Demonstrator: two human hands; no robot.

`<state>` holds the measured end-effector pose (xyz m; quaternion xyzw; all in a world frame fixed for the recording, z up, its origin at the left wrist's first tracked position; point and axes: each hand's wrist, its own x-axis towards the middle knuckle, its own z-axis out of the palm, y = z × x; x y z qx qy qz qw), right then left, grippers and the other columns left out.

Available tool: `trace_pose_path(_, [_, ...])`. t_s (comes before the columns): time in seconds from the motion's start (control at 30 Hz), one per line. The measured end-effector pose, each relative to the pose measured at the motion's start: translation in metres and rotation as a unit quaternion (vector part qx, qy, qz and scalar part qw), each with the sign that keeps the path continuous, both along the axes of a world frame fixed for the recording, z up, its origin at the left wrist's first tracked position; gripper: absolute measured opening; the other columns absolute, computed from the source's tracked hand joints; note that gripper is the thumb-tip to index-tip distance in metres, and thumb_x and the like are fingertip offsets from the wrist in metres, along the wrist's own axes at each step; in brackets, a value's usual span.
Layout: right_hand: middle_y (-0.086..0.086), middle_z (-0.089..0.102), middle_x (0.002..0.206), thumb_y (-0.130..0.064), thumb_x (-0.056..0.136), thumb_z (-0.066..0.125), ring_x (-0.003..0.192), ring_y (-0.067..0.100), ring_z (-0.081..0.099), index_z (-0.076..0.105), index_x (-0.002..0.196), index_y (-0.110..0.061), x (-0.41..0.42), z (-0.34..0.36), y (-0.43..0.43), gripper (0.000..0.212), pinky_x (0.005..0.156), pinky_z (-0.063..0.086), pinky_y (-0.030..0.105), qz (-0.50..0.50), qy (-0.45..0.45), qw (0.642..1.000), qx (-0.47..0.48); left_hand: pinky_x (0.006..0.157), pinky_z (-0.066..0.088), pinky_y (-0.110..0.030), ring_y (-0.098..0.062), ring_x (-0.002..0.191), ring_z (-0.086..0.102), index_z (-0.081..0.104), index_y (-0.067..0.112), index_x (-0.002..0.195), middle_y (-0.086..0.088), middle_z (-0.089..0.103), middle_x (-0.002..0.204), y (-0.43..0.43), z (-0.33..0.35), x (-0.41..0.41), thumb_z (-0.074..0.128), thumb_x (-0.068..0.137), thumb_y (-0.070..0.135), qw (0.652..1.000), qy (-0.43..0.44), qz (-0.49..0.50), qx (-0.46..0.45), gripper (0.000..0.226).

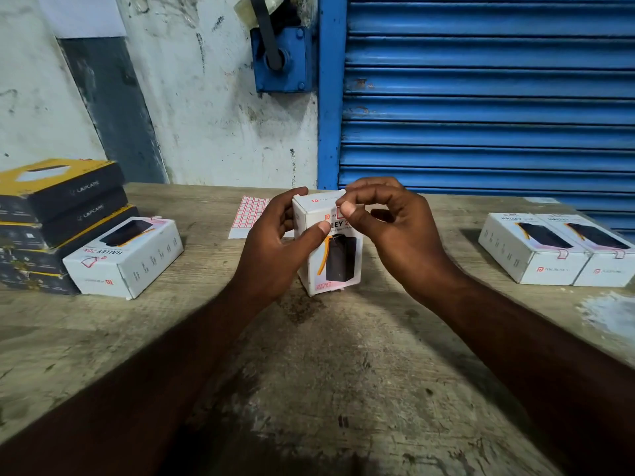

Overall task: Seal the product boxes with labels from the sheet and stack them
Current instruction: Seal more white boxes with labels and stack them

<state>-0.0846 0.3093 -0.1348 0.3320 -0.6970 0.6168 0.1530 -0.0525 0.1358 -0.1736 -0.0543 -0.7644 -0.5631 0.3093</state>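
My left hand [275, 237] grips the upright box [340, 261]; my right hand [395, 221] pinches a label [339, 212] at the box's top edge. Advise pressing it flat across the flap.

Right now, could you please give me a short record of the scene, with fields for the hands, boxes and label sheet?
Left hand: grips the upright Halley box, which stands on the wooden table.
Right hand: pinches a red-edged label at that box's top edge.
Label sheet: flat on the table behind the left hand.
Right side: two labelled Halley boxes, lying side by side.
Left side: one Halley box lying beside a Lapcare box stack.
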Motion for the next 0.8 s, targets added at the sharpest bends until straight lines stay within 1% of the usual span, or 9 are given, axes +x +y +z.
trace_pose_path(0.07, [-0.009, 0.068, 0.117, -0.026, 0.084, 0.072, 0.116, 0.009, 0.062, 0.075, 0.078, -0.039, -0.0005, -0.0005, -0.0004, 0.015, 0.103, 0.048, 0.053, 0.022, -0.036, 0.999, -0.011, 0.103, 0.052, -0.048, -0.016, 0.116, 0.065, 0.056, 0.021, 0.136, 0.005, 0.068, 0.125, 0.0004, -0.0002, 0.0000, 0.071, 0.075, 0.050, 1.000, -0.001, -0.002, 0.003, 0.068])
trace_pose_path(0.13, [-0.004, 0.068, 0.123, -0.015, 0.091, 0.070, 0.120, 0.008, 0.061, 0.076, 0.082, -0.033, -0.0017, -0.0017, 0.0003, 0.021, 0.104, 0.049, 0.042, 0.048, -0.066, 0.996, -0.023, 0.103, 0.052, -0.049, -0.017, 0.116, 0.065, 0.056, 0.021, 0.136, 0.004, 0.068, 0.125, 0.0005, -0.0003, -0.0001, 0.072, 0.074, 0.050, 1.000, -0.003, -0.003, 0.006, 0.069])
trace_pose_path(0.2, [0.000, 0.068, 0.125, -0.008, 0.094, 0.066, 0.120, 0.008, 0.061, 0.075, 0.086, -0.025, -0.0023, -0.0018, 0.0014, 0.021, 0.101, 0.049, 0.031, 0.061, -0.075, 0.995, -0.023, 0.103, 0.052, -0.050, -0.018, 0.116, 0.065, 0.056, 0.023, 0.136, 0.005, 0.068, 0.125, 0.0001, -0.0003, -0.0003, 0.072, 0.075, 0.050, 1.000, -0.005, -0.004, 0.006, 0.069])
trace_pose_path(0.23, [0.000, 0.069, 0.124, -0.009, 0.094, 0.066, 0.120, 0.008, 0.062, 0.075, 0.087, -0.024, -0.0027, -0.0017, 0.0017, 0.019, 0.101, 0.048, 0.030, 0.062, -0.073, 0.995, -0.020, 0.103, 0.052, -0.050, -0.017, 0.117, 0.065, 0.056, 0.024, 0.135, 0.005, 0.068, 0.126, 0.0000, -0.0003, -0.0001, 0.072, 0.075, 0.050, 1.000, -0.006, -0.005, 0.005, 0.068])
trace_pose_path(0.37, [-0.002, 0.070, 0.122, -0.012, 0.092, 0.067, 0.119, 0.007, 0.063, 0.076, 0.089, -0.024, -0.0043, -0.0019, 0.0021, 0.016, 0.108, 0.045, 0.035, 0.058, -0.070, 0.996, -0.020, 0.103, 0.051, -0.050, -0.017, 0.116, 0.065, 0.056, 0.026, 0.135, 0.007, 0.068, 0.125, 0.0003, -0.0002, 0.0004, 0.071, 0.075, 0.049, 1.000, -0.007, -0.010, 0.000, 0.065])
trace_pose_path(0.43, [-0.002, 0.071, 0.120, -0.014, 0.091, 0.067, 0.118, 0.008, 0.064, 0.076, 0.089, -0.024, -0.0038, -0.0010, 0.0021, 0.013, 0.107, 0.046, 0.034, 0.060, -0.070, 0.995, -0.021, 0.103, 0.051, -0.050, -0.016, 0.116, 0.065, 0.056, 0.026, 0.135, 0.007, 0.068, 0.125, 0.0001, 0.0002, 0.0009, 0.071, 0.075, 0.049, 1.000, -0.007, -0.012, 0.000, 0.065])
trace_pose_path(0.6, [0.000, 0.072, 0.118, -0.005, 0.096, 0.063, 0.113, 0.009, 0.066, 0.075, 0.088, -0.020, -0.0018, 0.0045, 0.0039, 0.021, 0.099, 0.049, 0.024, 0.077, -0.087, 0.993, -0.012, 0.103, 0.052, -0.049, -0.016, 0.116, 0.065, 0.056, 0.027, 0.135, 0.007, 0.068, 0.126, -0.0004, 0.0008, 0.0011, 0.071, 0.075, 0.049, 1.000, -0.005, -0.013, -0.002, 0.065])
trace_pose_path(0.7, [0.003, 0.072, 0.118, -0.004, 0.096, 0.062, 0.113, 0.010, 0.066, 0.075, 0.089, -0.018, -0.0020, 0.0052, 0.0049, 0.021, 0.099, 0.050, 0.024, 0.085, -0.087, 0.992, -0.011, 0.103, 0.052, -0.048, -0.015, 0.117, 0.064, 0.056, 0.029, 0.133, 0.006, 0.068, 0.126, 0.0000, 0.0006, 0.0008, 0.070, 0.075, 0.051, 1.000, -0.005, -0.014, -0.004, 0.064])
trace_pose_path(0.8, [0.005, 0.072, 0.117, -0.001, 0.095, 0.063, 0.113, 0.012, 0.066, 0.076, 0.088, -0.017, -0.0027, 0.0045, 0.0051, 0.022, 0.100, 0.049, 0.025, 0.094, -0.091, 0.991, -0.021, 0.104, 0.052, -0.047, -0.014, 0.118, 0.064, 0.056, 0.027, 0.135, 0.007, 0.067, 0.127, -0.0009, -0.0002, 0.0004, 0.070, 0.075, 0.052, 1.000, -0.007, -0.013, -0.005, 0.067])
